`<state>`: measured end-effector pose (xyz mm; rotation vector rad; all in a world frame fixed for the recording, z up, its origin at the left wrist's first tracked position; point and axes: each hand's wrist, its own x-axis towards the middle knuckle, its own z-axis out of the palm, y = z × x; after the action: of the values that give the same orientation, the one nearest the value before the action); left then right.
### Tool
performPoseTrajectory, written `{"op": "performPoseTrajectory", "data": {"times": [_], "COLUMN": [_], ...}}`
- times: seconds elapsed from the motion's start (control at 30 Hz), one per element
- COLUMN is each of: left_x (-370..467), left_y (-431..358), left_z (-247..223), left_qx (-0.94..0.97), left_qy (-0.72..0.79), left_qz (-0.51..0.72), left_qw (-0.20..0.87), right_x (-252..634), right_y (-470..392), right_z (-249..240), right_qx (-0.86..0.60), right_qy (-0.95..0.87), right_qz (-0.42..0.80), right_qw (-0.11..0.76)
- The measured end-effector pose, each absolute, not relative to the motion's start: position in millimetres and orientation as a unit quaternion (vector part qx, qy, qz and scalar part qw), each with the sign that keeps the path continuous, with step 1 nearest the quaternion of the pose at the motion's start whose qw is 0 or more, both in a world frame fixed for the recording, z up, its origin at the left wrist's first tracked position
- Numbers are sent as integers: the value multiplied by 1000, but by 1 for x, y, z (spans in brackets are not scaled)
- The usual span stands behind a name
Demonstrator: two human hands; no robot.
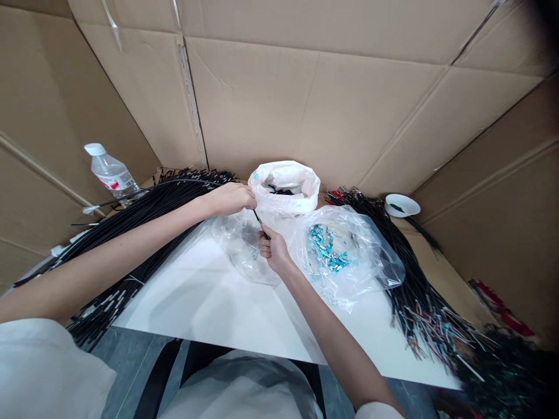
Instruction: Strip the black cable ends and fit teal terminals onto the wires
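My left hand (236, 198) is closed on a black cable (179, 181), whose length trails off to the left over a bundle of similar cables. A short dark stretch runs down from the left fingers to my right hand (274, 249), which is closed around something dark and thin. Whether that is the cable's end or a small tool, I cannot tell. Both hands are above a clear plastic bag (238, 247). Just behind them stands an open white bag (283, 203) with black bits inside. Right of my right hand lies another clear bag (371, 250) holding shiny blue pieces (328, 247).
A thick bundle of black cables (152, 233) lies at left, beside a plastic bottle (116, 177). On the right, more black cables (393, 256) end in coloured wires (430, 326). A white bowl (408, 205) sits behind them. Cardboard walls (305, 99) surround the white table (209, 308).
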<state>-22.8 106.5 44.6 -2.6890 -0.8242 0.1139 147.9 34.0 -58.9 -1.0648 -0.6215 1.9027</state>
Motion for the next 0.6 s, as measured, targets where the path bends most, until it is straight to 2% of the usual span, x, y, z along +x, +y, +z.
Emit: {"op": "performPoseTrajectory", "data": {"times": [0.27,0.6], "left_x": [-18,-18], "left_y": [108,109], "left_z": [45,44], "left_qx": [-944,-945], "left_qy": [-286,-289], "left_qz": [31,27], "left_qw": [163,152], "right_x": [148,145], "right_y": [34,38], "right_z": [-59,-60], "right_qx": [-442,-432], "right_qy": [-276,-244], "right_qz": [726,744], "right_qw": [449,448]}}
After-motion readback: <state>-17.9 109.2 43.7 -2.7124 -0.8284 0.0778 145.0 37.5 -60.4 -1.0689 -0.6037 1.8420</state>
